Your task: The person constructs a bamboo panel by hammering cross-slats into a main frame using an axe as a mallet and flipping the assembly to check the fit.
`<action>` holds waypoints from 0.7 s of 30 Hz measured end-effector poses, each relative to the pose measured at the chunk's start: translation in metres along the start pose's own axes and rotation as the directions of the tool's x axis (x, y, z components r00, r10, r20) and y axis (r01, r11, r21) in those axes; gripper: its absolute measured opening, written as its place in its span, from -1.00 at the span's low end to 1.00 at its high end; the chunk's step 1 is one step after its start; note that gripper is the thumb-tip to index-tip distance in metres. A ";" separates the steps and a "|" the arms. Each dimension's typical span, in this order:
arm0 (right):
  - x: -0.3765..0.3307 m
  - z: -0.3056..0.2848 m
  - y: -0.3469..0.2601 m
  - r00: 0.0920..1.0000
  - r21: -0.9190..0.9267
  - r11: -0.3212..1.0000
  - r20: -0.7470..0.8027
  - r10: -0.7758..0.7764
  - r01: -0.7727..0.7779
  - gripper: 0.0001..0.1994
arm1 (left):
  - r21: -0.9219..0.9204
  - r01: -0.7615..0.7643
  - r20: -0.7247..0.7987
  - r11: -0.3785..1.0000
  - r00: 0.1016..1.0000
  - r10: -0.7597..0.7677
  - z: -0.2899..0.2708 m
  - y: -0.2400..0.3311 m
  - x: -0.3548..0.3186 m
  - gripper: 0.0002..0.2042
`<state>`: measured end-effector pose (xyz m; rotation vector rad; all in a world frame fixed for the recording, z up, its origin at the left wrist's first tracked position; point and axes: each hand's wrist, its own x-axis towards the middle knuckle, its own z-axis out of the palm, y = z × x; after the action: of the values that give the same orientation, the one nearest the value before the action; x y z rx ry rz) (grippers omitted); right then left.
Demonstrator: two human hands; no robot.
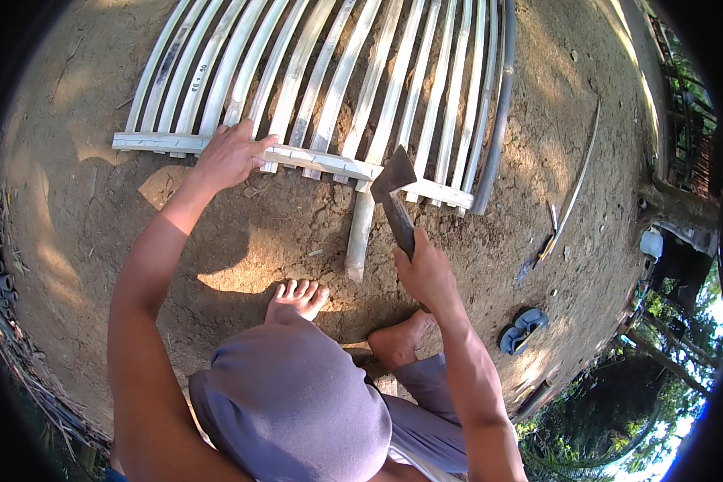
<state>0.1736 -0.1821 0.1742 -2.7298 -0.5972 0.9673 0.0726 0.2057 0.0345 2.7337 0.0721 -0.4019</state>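
Knees (297, 394) lowest; right hand (427, 273) clenched around hatchet (395, 197); left hand (231, 154) spread flat, pressing bamboo slat panel (361, 80).

No packages, signs or screens — dark markings, perhaps handwritten, on bamboo slats (193, 80)
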 end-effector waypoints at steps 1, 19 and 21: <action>-0.006 -0.007 0.003 0.996 -0.049 0.998 0.084 -0.027 0.032 -0.52 | 0.007 0.001 0.012 1.000 1.000 -0.001 0.000 0.000 -0.002 -0.56; -0.021 0.005 -0.036 0.987 0.327 0.945 -0.152 0.044 0.008 -0.49 | -0.023 0.045 0.047 0.999 0.998 -0.044 -0.036 -0.007 -0.020 -0.51; -0.026 -0.004 -0.036 0.978 0.422 0.906 -0.168 0.125 -0.043 -0.50 | -0.001 0.045 0.061 0.999 0.997 -0.045 -0.050 -0.022 -0.032 -0.50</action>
<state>0.1468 -0.1612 0.2032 -2.4363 -0.2062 0.7332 0.0534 0.2448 0.0806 2.7192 0.1180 -0.4968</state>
